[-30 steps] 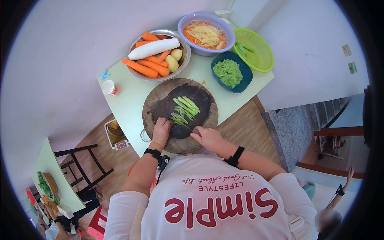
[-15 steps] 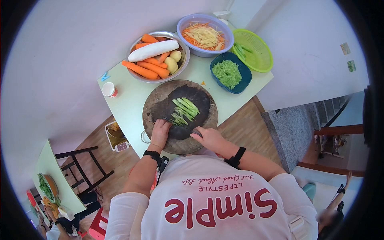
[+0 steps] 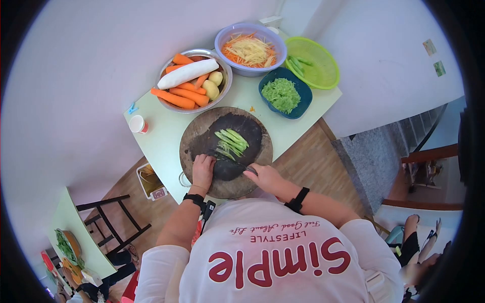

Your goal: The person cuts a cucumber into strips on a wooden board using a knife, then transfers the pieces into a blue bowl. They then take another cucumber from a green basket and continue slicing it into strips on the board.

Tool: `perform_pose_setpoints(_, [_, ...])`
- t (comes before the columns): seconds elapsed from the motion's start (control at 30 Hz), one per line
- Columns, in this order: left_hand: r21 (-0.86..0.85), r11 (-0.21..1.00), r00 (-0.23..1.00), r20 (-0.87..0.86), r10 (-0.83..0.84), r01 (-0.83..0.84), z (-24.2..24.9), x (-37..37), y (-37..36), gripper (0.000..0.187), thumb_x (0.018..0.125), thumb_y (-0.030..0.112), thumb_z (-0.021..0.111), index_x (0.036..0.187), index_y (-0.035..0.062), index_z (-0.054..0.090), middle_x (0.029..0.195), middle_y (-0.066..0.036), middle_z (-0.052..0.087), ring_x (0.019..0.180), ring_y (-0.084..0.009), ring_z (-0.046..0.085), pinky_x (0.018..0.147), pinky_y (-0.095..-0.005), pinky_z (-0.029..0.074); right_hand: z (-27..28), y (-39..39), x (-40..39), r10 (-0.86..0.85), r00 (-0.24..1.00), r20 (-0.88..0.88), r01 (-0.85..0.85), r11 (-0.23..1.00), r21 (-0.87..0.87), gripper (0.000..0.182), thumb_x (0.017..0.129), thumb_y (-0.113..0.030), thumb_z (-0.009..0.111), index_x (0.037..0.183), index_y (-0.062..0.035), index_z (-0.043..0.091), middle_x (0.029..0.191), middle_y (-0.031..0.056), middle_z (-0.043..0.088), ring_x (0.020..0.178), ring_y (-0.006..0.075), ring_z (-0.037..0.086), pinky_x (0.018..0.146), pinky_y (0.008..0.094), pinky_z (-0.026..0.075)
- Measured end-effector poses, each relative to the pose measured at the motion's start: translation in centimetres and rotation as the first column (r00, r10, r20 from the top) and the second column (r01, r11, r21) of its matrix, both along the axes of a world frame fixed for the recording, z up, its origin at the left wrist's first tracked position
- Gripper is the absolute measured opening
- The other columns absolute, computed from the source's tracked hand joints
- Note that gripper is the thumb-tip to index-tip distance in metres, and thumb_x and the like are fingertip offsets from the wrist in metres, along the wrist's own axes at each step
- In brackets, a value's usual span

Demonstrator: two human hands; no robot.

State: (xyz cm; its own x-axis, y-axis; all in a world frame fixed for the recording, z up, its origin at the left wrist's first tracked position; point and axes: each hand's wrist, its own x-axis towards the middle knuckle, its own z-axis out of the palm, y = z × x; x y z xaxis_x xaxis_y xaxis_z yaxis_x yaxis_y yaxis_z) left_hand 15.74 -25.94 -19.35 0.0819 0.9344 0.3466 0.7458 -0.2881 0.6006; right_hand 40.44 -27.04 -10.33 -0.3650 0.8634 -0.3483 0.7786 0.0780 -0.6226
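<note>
On the round wooden chopping board (image 3: 227, 189), pale-green vegetable slices (image 3: 233, 140) lie beside finer green strips near the middle. The kind of vegetable is not certain. My left hand (image 3: 203, 167) is at the board's left side, fingers curled and pressed together at the ends of the green strips, its fingertips partly hidden. My right hand (image 3: 265, 178) is closed around the handle of a kitchen knife (image 3: 248, 169). Its dark blade points left toward my left fingertips and hardly stands out from the wet, dark board.
Behind the board stand a metal bowl (image 3: 228, 90) of carrots, potatoes and a white radish, a purple basin (image 3: 252, 72) of shreds, a teal bowl (image 3: 303, 105) of green shreds and a green colander (image 3: 331, 76). A paper cup (image 3: 138, 124) is at left. People work at lower left.
The knife has tilted so more of its blade shows by the green strips. Both hands stay in nearly the same places. The view has shifted slightly.
</note>
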Motion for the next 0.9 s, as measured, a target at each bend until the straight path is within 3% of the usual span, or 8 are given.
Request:
perform_pose_setpoints(0.2, [-0.146,0.989,0.995,-0.095,-0.036,0.022,1.3,2.3,3.3,0.016,0.078,0.010,0.069,0.094,0.0100,0.066,0.092,-0.009,0.060,0.090,-0.0295,0.057,0.082,-0.0394,0.046,1.4,-0.6,3.8,-0.186,0.982,-0.026,0.186,0.982,0.014,0.043,0.097,-0.043,0.054,0.107,-0.0030,0.064,0.087,0.0247,0.068,0.083,0.0440,0.065,0.074,0.0489,0.051])
perform_pose_setpoints(0.27, [-0.084,0.989,0.986,-0.101,-0.131,0.122,3.0,3.2,5.2,0.031,0.077,0.008,0.068,0.107,0.0112,0.065,0.109,-0.007,0.062,0.107,-0.0284,0.056,0.093,-0.0412,0.043,1.9,-1.1,4.7,-0.282,0.953,-0.113,0.294,0.951,0.098,0.041,0.097,-0.040,0.055,0.106,-0.0009,0.063,0.087,0.0262,0.067,0.084,0.0446,0.064,0.074,0.0487,0.051])
perform_pose_setpoints(0.4, [-0.152,0.919,0.885,-0.253,-0.392,0.364,3.8,4.4,8.7,0.046,0.071,0.004,0.063,0.116,0.0111,0.062,0.127,-0.006,0.058,0.128,-0.0272,0.047,0.108,-0.0451,0.035,3.4,-1.4,5.9,-0.347,0.931,-0.117,0.351,0.936,0.020,0.040,0.098,-0.039,0.054,0.103,0.0006,0.062,0.086,0.0273,0.066,0.083,0.0451,0.064,0.073,0.0487,0.050])
perform_pose_setpoints(0.5, [-0.276,0.849,0.802,-0.293,-0.520,0.450,4.1,4.2,10.1,0.046,0.071,0.006,0.065,0.117,0.0108,0.062,0.123,-0.005,0.059,0.124,-0.0270,0.049,0.106,-0.0454,0.036,2.9,-1.9,6.8,-0.348,0.931,-0.112,0.354,0.934,0.039,0.040,0.098,-0.038,0.054,0.103,0.0008,0.062,0.086,0.0280,0.065,0.083,0.0453,0.063,0.073,0.0484,0.050])
perform_pose_setpoints(0.63, [-0.417,0.806,0.766,-0.312,-0.562,0.421,5.9,3.5,9.6,0.044,0.072,0.009,0.067,0.115,0.0100,0.063,0.117,-0.006,0.059,0.117,-0.0271,0.051,0.104,-0.0448,0.037,2.6,-2.2,7.5,-0.366,0.925,-0.102,0.369,0.929,0.011,0.041,0.098,-0.039,0.053,0.103,0.0006,0.062,0.086,0.0277,0.065,0.083,0.0455,0.063,0.072,0.0487,0.050])
perform_pose_setpoints(0.73, [-0.382,0.835,0.800,-0.304,-0.518,0.395,5.9,2.9,8.7,0.039,0.072,0.011,0.069,0.111,0.0107,0.064,0.110,-0.006,0.059,0.111,-0.0277,0.053,0.101,-0.0446,0.039,2.4,-2.0,7.6,-0.356,0.928,-0.109,0.359,0.933,0.006,0.041,0.099,-0.040,0.053,0.103,0.0003,0.062,0.086,0.0274,0.066,0.083,0.0457,0.063,0.072,0.0490,0.050])
perform_pose_setpoints(0.8, [-0.144,0.900,0.880,-0.193,-0.434,0.412,5.9,2.8,7.9,0.032,0.075,0.009,0.069,0.107,0.0099,0.065,0.106,-0.009,0.060,0.106,-0.0295,0.055,0.095,-0.0426,0.043,2.4,-1.5,7.5,-0.341,0.933,-0.116,0.343,0.939,0.000,0.041,0.099,-0.040,0.053,0.103,0.0001,0.062,0.086,0.0272,0.066,0.083,0.0458,0.063,0.072,0.0491,0.050])
perform_pose_setpoints(0.9, [-0.159,0.942,0.948,-0.073,-0.309,0.294,3.1,2.9,6.3,0.031,0.077,0.005,0.069,0.107,0.0081,0.066,0.106,-0.012,0.062,0.102,-0.0315,0.059,0.090,-0.0408,0.048,2.2,-0.3,7.2,-0.286,0.951,-0.115,0.293,0.955,0.048,0.042,0.098,-0.041,0.052,0.103,-0.0008,0.063,0.086,0.0270,0.066,0.084,0.0455,0.063,0.073,0.0489,0.050])
